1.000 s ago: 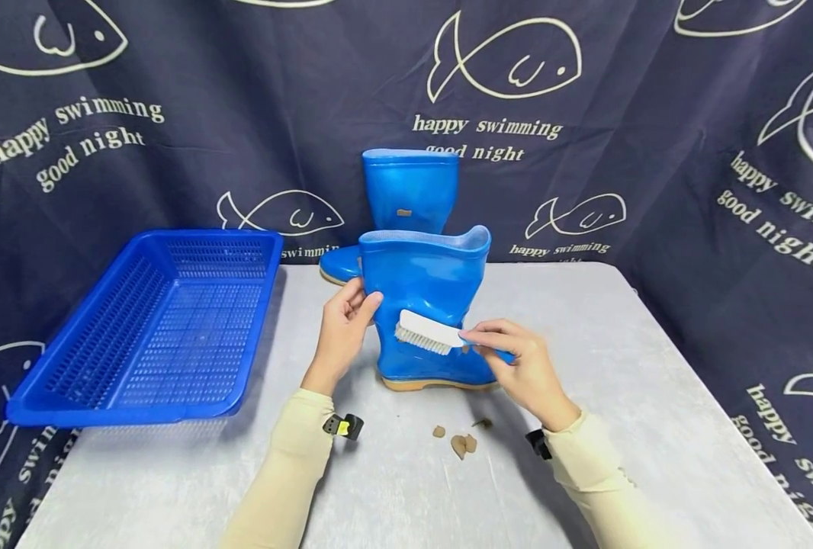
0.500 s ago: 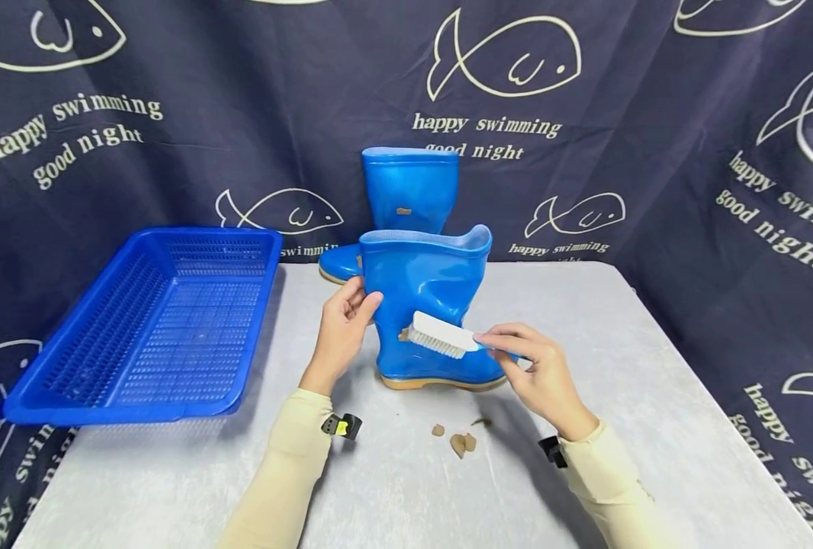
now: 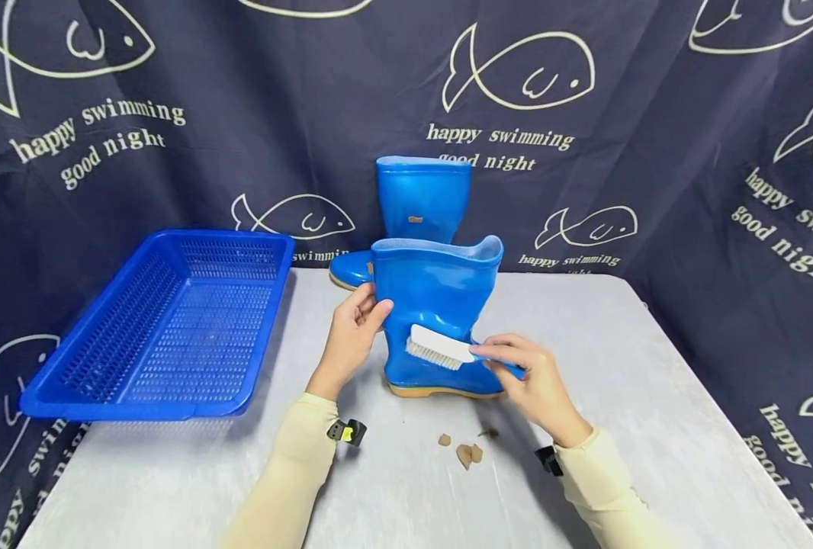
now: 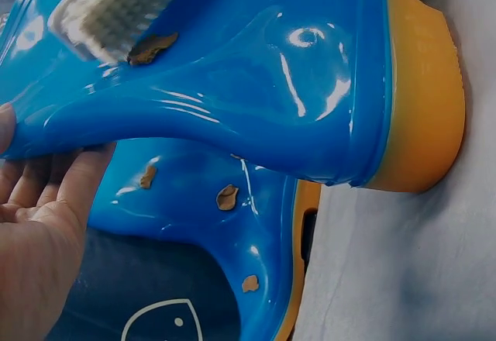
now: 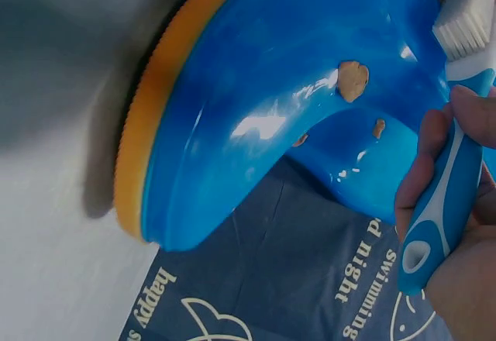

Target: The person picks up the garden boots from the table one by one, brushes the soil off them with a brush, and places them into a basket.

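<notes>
While the right hand (image 3: 535, 379) grips the brush (image 3: 439, 346), the left hand (image 3: 351, 334) pinches the near boot (image 3: 434, 286), upright on the table (image 3: 626, 374). My right wrist view shows an instep's brown patch (image 5: 353, 83) the head view hides; the curtain (image 3: 297, 114) reads "happy swimming good night."

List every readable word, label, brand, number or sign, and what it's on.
"happy swimming": printed repeatedly on the dark cloth.
"good night": beneath it, same cloth, also repeated; some copies cut off or covered.
Yellow patch on left wrist strap: any marking too small to read.
Front boot, rear boot, brush, basket: no text, brand or number readable.
</notes>
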Action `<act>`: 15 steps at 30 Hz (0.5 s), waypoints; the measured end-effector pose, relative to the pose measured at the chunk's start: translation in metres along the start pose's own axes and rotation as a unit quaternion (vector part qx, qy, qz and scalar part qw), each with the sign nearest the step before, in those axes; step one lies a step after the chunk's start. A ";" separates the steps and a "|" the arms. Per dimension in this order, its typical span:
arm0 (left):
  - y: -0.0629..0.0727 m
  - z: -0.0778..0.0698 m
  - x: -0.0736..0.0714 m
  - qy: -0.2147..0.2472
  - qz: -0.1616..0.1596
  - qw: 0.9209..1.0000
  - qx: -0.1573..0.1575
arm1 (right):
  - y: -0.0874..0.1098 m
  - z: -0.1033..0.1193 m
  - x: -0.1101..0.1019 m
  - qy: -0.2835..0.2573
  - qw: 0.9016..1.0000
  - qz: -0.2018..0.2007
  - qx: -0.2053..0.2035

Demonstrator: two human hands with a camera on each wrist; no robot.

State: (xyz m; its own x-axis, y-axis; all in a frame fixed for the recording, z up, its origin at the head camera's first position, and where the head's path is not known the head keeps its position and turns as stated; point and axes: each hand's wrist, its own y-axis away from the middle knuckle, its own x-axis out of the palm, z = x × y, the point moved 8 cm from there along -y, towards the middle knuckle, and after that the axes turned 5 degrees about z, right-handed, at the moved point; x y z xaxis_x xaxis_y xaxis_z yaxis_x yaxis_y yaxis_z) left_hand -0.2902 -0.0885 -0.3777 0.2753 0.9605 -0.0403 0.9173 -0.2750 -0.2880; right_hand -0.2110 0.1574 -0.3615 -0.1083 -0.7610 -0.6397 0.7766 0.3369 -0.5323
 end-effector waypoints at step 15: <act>0.003 0.006 0.004 0.004 0.000 1.000 -0.003 | -0.004 -0.005 -0.007 -0.016 0.999 -0.024 0.022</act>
State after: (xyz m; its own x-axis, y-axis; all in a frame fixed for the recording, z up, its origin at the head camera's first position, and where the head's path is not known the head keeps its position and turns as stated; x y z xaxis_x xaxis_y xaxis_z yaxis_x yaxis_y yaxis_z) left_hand -0.2883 -0.0854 -0.3842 0.2781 0.9600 -0.0318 0.9191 -0.2756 -0.2815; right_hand -0.2161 0.1636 -0.3578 -0.1262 -0.7937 -0.5951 0.7981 0.2751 -0.5360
